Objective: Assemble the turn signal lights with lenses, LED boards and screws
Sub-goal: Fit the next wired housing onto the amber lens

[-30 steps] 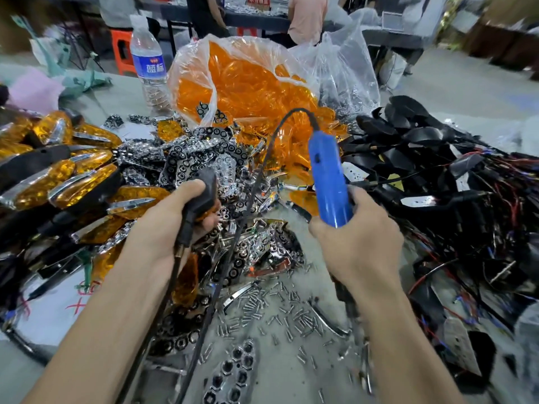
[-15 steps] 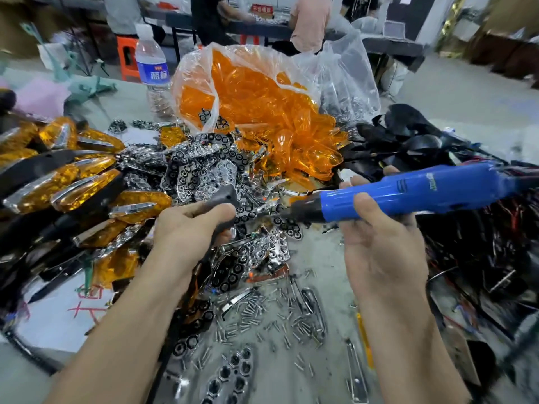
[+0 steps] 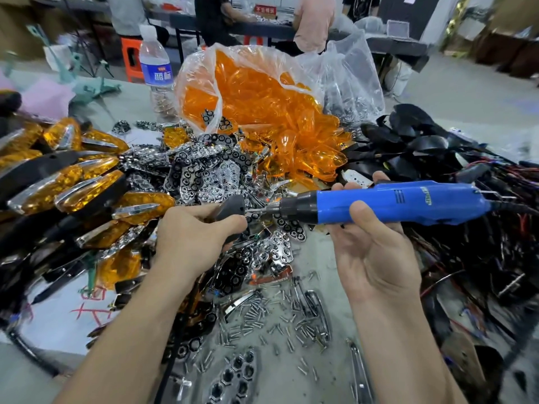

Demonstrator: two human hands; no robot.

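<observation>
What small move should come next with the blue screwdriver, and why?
Probably ease the tip forward into the grey housing: the right hand holds the blue screwdriver level, its tip right at the housing that the left hand grips.

Grey table [image 3: 318,258] carries loose screws [image 3: 253,313], orange lenses [image 3: 306,153], black housings [image 3: 423,141].

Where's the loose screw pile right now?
Head view, low centre: the screws lie scattered on the grey table, below and between the left hand and right hand, nearer the camera than the chrome reflector pile.
</observation>
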